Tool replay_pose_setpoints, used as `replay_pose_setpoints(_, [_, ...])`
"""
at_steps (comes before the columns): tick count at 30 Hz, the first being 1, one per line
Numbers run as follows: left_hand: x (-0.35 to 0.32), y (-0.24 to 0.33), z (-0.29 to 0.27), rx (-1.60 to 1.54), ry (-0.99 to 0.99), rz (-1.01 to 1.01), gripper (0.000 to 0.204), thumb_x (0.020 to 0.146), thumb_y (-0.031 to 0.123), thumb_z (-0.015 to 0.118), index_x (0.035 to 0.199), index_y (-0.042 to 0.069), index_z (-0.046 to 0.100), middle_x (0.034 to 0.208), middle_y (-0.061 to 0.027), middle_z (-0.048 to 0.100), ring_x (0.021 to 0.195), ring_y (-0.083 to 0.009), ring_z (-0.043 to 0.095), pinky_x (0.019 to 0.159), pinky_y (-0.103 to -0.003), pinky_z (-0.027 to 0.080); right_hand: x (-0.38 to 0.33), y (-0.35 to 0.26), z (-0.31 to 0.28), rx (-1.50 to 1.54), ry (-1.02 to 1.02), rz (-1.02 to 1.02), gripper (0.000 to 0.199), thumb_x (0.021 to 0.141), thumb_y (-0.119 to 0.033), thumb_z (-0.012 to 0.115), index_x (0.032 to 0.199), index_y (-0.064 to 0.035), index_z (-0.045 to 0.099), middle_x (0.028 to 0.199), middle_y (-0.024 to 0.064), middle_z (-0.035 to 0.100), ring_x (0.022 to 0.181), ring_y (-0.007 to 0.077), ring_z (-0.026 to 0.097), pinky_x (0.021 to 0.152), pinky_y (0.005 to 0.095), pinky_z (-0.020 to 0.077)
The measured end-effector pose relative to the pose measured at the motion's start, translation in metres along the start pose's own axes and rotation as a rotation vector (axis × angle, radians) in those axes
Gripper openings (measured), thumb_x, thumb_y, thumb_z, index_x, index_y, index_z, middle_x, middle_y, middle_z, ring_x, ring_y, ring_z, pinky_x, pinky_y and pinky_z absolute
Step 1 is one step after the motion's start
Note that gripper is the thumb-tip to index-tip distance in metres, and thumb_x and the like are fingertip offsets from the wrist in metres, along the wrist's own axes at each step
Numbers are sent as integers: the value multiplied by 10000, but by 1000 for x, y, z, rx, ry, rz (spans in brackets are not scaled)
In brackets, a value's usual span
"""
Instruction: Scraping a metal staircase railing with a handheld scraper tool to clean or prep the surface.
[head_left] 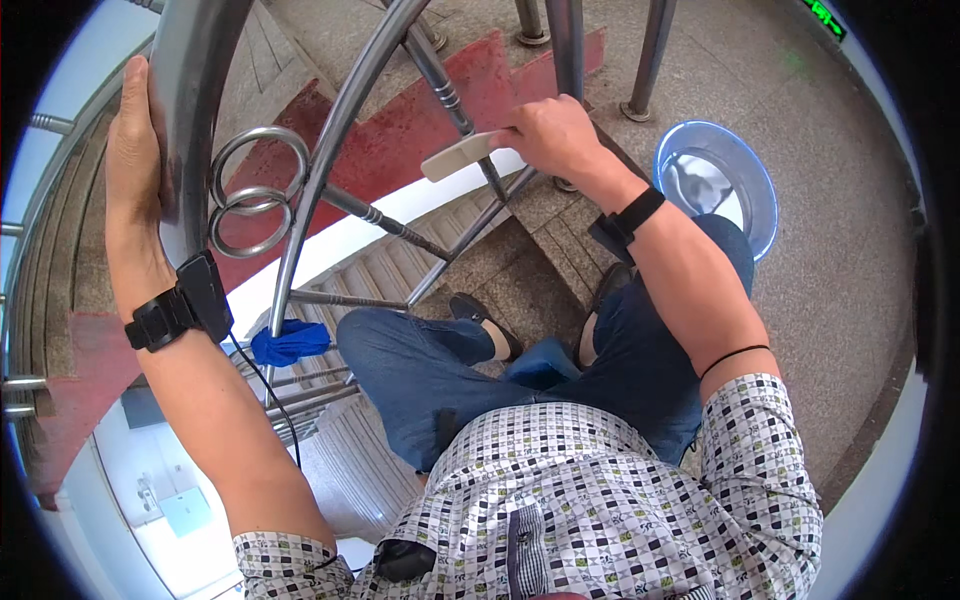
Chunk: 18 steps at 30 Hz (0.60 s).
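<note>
At the upper left, my left hand (133,165) is closed against the thick metal handrail (192,120), and some of its fingers are hidden. My right hand (557,135) pinches one end of a flat cream-coloured strip (455,158), whose kind I cannot make out. The strip points left, level with the slanting bars of the stair railing (345,125). Two joined metal rings (258,160) sit between the handrail and a thinner curved rail. Lower down, a blue cloth (290,343) hangs on a railing bar.
A translucent blue basin (765,200) with liquid in it stands on the speckled floor to my right. Stairs (345,275) drop away beyond the railing, and red bands (440,105) run along the edges. Something blue (542,362) lies between my knees. Metal posts (650,60) rise at the top.
</note>
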<state>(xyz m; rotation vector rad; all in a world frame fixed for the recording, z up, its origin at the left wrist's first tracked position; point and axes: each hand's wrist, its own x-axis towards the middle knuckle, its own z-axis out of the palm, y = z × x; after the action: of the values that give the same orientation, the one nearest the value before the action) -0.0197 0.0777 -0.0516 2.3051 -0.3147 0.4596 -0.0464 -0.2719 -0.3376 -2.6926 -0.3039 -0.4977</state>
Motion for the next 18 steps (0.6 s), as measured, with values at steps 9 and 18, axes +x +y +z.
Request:
replay_pose_setpoints(9, [15,-15,-15,-9,-64,6,734,1069,668,461,1278,6,699,950,-99,731,752,-140,704,662,-287,564,-8,33,-7,-118,-40,-50,234,925,-366,727,918,-139,785,806,99,743,864,330,724,837,479,479])
replay_pose_setpoints(18, [10,-17,-2,-21,-31,75,781,1039,708,459,1242,-3,710,865,-105,737,678,-133,734,559,-231,574,-19,44,22,-121,4,-110,274,965,-360,692,892,-98,725,825,106,730,859,339,716,750,499,486])
